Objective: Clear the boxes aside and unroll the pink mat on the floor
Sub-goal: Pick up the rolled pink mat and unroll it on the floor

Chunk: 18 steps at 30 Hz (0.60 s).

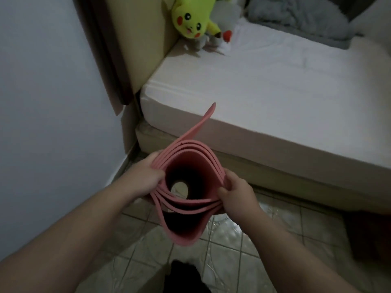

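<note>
The pink mat point(191, 157) is a loose roll standing on end over the tiled floor point(230, 246), seen from above through its open core. My left hand point(143, 176) grips the roll's left rim. My right hand point(237, 191) pinches the layered edges on the right. One loose end of the mat sticks up toward the bed. No boxes are clearly visible; a brownish edge at the bottom left may be one, but I cannot tell.
A bed with a white mattress point(264, 92) fills the right and back. A yellow plush toy point(193, 20) and a grey blanket point(300, 20) lie on it. A pale wall point(42, 102) closes the left. A dark object point(368, 235) sits on the floor at right.
</note>
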{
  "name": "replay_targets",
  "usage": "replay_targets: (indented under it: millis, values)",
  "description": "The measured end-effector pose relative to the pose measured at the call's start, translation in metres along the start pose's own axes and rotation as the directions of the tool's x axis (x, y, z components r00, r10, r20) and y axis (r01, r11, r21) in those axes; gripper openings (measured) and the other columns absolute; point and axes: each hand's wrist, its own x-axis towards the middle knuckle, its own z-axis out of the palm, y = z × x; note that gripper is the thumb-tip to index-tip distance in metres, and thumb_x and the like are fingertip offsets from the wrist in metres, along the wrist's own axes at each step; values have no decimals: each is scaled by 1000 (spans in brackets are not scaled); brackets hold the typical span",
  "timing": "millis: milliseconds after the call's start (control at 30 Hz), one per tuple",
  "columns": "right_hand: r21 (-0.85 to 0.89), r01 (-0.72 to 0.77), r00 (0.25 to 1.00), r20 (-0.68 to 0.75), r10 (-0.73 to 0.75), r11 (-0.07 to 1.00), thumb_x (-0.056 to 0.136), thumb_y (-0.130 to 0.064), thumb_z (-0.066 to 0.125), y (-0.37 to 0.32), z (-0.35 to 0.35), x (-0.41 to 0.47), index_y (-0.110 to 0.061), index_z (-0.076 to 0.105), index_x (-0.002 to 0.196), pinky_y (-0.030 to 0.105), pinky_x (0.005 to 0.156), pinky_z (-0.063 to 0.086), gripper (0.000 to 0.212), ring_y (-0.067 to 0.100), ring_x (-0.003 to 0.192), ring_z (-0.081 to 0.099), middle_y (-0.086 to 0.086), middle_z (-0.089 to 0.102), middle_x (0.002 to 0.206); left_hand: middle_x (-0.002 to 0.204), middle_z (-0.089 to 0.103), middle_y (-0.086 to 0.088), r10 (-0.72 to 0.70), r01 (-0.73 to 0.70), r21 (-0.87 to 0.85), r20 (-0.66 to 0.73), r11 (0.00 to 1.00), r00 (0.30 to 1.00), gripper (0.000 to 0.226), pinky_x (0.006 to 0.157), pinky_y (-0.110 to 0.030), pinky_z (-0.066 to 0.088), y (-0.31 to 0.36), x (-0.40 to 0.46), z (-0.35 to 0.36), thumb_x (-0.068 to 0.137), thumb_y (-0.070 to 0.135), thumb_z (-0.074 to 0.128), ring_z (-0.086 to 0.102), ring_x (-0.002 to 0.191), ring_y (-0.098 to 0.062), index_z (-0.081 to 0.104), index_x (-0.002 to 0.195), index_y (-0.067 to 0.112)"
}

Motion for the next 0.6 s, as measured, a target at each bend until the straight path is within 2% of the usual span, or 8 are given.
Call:
replay_targets:
  millis: [67,133,167,300,400,533,600]
  values:
    - [23,6,1000,-30,-5,1000,79,6,42,16,-21,-30,-30,59,122,41,60,61,59,23,74,71,0,72,96,86,66,-4,24,-24,-9,27,1000,999,62,42,-22,47,10,-28,26,76,-3,45,64,58,-15,51,125,34]
    - [56,0,999,-44,2,998,79,6,42,36,-42,-60,-33,60,118,46,62,61,58,27,76,72,-1,73,93,75,64,-5,13,-11,-31,69,999,998,60,35,-22,44,17,-59,52,78,-5,41,61,40,-13,49,120,38]
    - [62,-1,998,-57,5,998,79,6,42,46,-52,-74,-35,60,118,47,62,61,59,27,76,72,-2,73,92,71,63,-5,7,-4,-35,88,999,996,61,35,-22,44,20,-74,65,79,-5,40,60,37,-12,49,120,39]
    - [98,-21,994,-103,31,995,81,7,43,92,-96,-134,-35,62,115,44,65,61,57,20,72,72,-1,73,88,61,68,-1,11,-9,-15,174,1000,985,62,37,-23,47,30,-130,124,80,-5,42,63,40,-13,47,123,40]
    - [124,-28,993,-111,42,992,83,7,43,132,-134,-185,-39,64,103,46,64,61,54,25,71,72,1,74,83,51,67,2,22,-27,20,234,999,972,63,38,-23,47,27,-178,176,79,-5,46,63,41,-13,48,122,41]
    - [158,-10,992,-123,30,987,84,4,44,194,-185,-250,-33,63,112,49,68,60,50,27,77,72,0,73,87,49,65,0,49,-68,61,267,996,962,63,38,-25,47,22,-242,250,78,-6,48,61,40,-13,51,122,38]
    - [155,7,989,-150,17,988,84,3,44,220,-207,-277,-39,62,105,50,71,59,50,27,78,72,-1,73,85,45,62,0,67,-90,72,284,993,957,62,36,-24,45,20,-271,284,77,-8,45,58,37,-12,53,119,37]
